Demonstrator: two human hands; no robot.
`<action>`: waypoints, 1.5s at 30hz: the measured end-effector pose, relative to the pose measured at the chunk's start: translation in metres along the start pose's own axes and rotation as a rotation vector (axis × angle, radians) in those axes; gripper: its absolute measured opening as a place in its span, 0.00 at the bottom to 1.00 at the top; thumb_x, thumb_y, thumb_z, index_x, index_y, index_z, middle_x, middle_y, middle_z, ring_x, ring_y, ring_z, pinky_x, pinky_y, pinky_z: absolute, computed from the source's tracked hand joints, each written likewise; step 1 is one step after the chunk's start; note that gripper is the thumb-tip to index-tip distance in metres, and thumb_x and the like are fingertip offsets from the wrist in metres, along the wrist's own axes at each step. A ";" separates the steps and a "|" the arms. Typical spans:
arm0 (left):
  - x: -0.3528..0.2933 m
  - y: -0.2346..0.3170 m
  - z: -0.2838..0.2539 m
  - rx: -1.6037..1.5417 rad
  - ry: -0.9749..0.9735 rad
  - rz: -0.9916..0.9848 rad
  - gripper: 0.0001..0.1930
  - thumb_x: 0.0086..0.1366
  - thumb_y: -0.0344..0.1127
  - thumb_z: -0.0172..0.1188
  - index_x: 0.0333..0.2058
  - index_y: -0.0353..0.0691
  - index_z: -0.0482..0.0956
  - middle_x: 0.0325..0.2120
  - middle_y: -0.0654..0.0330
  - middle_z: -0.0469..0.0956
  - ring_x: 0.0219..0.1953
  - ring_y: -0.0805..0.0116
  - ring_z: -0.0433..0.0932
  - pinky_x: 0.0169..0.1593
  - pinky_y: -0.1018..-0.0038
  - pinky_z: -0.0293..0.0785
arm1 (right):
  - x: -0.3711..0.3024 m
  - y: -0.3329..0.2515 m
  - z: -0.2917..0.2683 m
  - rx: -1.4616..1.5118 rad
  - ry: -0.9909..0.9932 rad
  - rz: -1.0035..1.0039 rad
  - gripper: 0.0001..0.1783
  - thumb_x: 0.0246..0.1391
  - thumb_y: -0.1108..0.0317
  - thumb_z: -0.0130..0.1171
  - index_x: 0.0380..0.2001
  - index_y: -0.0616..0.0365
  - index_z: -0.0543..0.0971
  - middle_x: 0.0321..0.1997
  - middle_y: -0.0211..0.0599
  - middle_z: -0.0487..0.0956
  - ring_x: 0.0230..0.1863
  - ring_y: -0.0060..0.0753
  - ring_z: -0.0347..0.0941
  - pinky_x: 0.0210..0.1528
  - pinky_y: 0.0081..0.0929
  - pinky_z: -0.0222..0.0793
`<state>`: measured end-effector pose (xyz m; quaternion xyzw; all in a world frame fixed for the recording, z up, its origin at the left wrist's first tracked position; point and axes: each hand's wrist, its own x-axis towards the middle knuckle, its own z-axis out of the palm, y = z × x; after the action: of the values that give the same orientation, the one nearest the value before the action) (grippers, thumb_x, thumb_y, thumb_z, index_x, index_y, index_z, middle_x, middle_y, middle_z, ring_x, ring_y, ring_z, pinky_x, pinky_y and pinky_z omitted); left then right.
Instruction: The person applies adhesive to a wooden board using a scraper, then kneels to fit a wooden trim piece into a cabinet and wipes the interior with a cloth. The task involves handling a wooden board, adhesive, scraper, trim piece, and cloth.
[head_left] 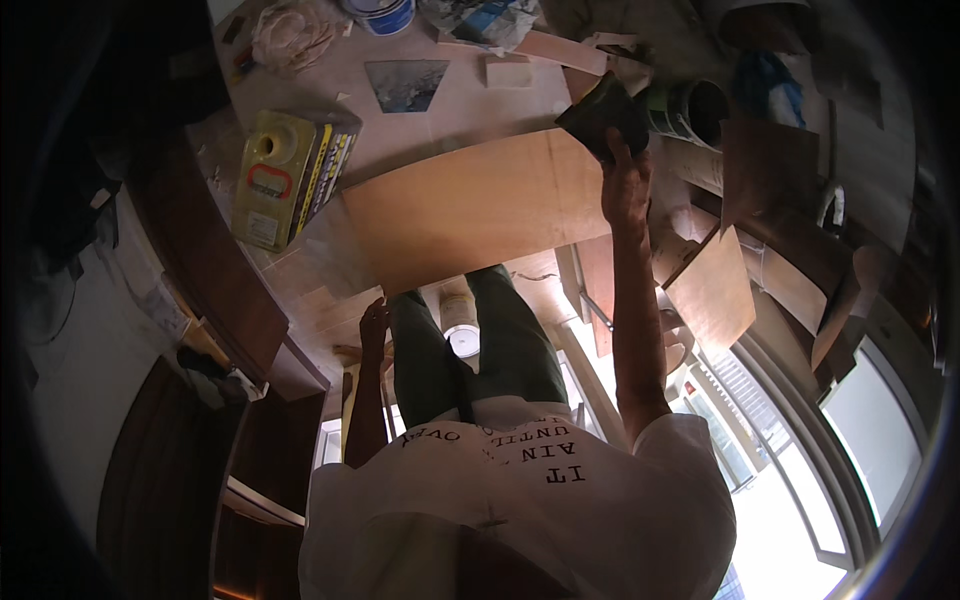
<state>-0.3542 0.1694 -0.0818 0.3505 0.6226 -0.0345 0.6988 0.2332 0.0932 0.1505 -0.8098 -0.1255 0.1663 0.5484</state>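
Note:
A large curved wooden panel (480,205) lies across in front of my legs, its smooth light-brown face upward. At its right end, my right hand (627,190) is closed on a dark, stiff-looking square sheet (605,112), raised over the panel's far right corner. What the sheet is made of, I cannot tell. My left hand (374,328) hangs low beside my left knee, near the panel's lower left corner. Its fingers look loosely stretched and hold nothing that I can see; shadow hides whether they touch the panel's edge.
A yellowish metal can (270,180) stands left of the panel. Beyond lie a grey trapezoid plate (407,85), a blue-and-white tub (380,14) and crumpled plastic (490,22). An open dark tin (700,112) and wood pieces (712,290) crowd the right. A white-lidded container (462,338) sits between my legs.

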 end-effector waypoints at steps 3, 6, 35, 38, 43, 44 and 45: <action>-0.021 0.049 0.034 0.147 0.022 0.096 0.17 0.72 0.40 0.54 0.54 0.37 0.77 0.36 0.64 0.79 0.37 0.78 0.75 0.40 0.79 0.73 | -0.021 -0.056 0.050 0.194 -0.243 0.026 0.18 0.62 0.65 0.58 0.52 0.63 0.76 0.47 0.32 0.79 0.48 0.26 0.71 0.56 0.25 0.64; -0.027 0.064 0.054 -0.050 0.061 0.095 0.16 0.70 0.35 0.56 0.53 0.35 0.76 0.38 0.64 0.78 0.38 0.77 0.75 0.46 0.78 0.75 | -0.035 -0.112 0.105 0.262 -0.425 -0.172 0.15 0.64 0.71 0.54 0.52 0.63 0.75 0.47 0.34 0.79 0.50 0.25 0.72 0.55 0.25 0.66; -0.012 0.080 -0.110 -0.041 0.212 0.310 0.19 0.73 0.40 0.50 0.58 0.38 0.73 0.46 0.53 0.78 0.44 0.66 0.80 0.50 0.71 0.75 | -0.099 -0.149 0.262 -0.625 -0.312 -0.928 0.32 0.48 0.84 0.51 0.56 0.46 0.78 0.53 0.35 0.77 0.51 0.45 0.72 0.56 0.41 0.64; -0.017 0.128 -0.105 -0.007 0.216 0.402 0.19 0.74 0.41 0.50 0.58 0.39 0.74 0.47 0.53 0.78 0.45 0.65 0.80 0.52 0.70 0.75 | -0.107 -0.159 0.263 -0.764 -0.321 -0.884 0.34 0.49 0.83 0.51 0.59 0.42 0.76 0.54 0.36 0.75 0.52 0.46 0.70 0.57 0.44 0.62; -0.003 0.160 -0.095 -0.031 0.168 0.466 0.19 0.73 0.40 0.51 0.58 0.39 0.74 0.47 0.53 0.78 0.46 0.65 0.79 0.52 0.70 0.74 | -0.109 -0.147 0.262 -0.868 -0.274 -0.853 0.37 0.47 0.83 0.52 0.61 0.37 0.74 0.56 0.36 0.73 0.52 0.49 0.68 0.55 0.48 0.61; -0.001 0.165 -0.091 -0.027 0.158 0.467 0.18 0.73 0.40 0.52 0.58 0.39 0.74 0.47 0.53 0.78 0.46 0.65 0.79 0.52 0.70 0.75 | -0.108 -0.142 0.259 -0.897 -0.257 -0.861 0.38 0.47 0.83 0.52 0.62 0.37 0.74 0.56 0.36 0.72 0.52 0.49 0.68 0.55 0.48 0.61; 0.001 0.167 -0.087 -0.039 0.156 0.472 0.18 0.73 0.39 0.52 0.57 0.39 0.74 0.46 0.52 0.78 0.45 0.65 0.80 0.51 0.71 0.75 | -0.109 -0.137 0.255 -0.924 -0.243 -0.866 0.39 0.47 0.83 0.52 0.62 0.36 0.73 0.57 0.36 0.72 0.53 0.49 0.67 0.55 0.49 0.61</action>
<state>-0.3472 0.3417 -0.0062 0.4743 0.5760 0.1687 0.6441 0.0275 0.3177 0.2049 -0.8140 -0.5608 -0.0507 0.1425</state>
